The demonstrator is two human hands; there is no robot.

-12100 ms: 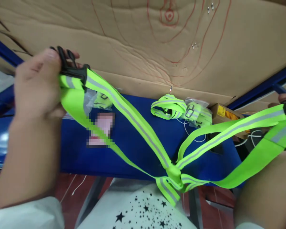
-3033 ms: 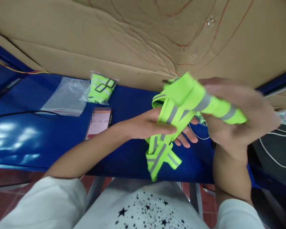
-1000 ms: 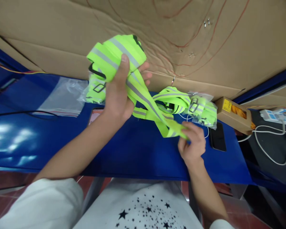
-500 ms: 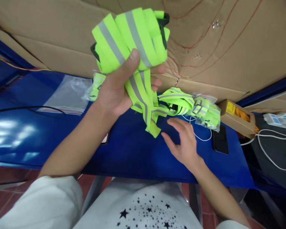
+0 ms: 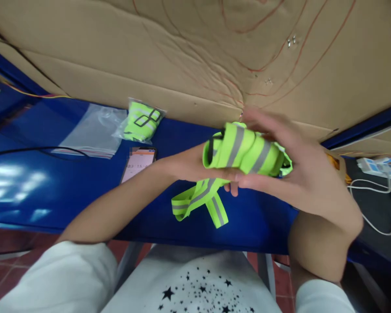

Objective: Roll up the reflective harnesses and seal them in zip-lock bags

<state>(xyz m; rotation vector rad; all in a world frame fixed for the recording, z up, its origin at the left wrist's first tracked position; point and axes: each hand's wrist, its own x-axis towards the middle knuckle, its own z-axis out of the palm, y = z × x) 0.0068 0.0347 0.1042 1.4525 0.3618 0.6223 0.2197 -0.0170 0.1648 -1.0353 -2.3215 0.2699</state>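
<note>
A neon yellow-green reflective strap [image 5: 247, 150] with grey stripes is folded into a thick bundle above the blue table. My left hand [image 5: 195, 163] holds the bundle from below and the left, its thumb along the lower edge. At the bundle's right end, my right hand [image 5: 308, 174] is wrapped round it, thumb in front and fingers over the top, slightly blurred. Loose strap ends dangle under the left hand, one of them curled into a loop. Most of what lies on the table behind the bundle and right hand is hidden.
On the blue table [image 5: 169, 226] lie a clear bag of strap [image 5: 142, 122], flat plastic bags [image 5: 91, 128] and a lit phone [image 5: 138, 163]. A cardboard wall [image 5: 117, 56] with red wires rises behind. A partly hidden box [image 5: 341, 165] and white cables [image 5: 374, 187] are at right.
My left hand has brought the strap bundle down and to the right. My right hand has risen from the table and closed on the bundle's right end, turning it more level.
</note>
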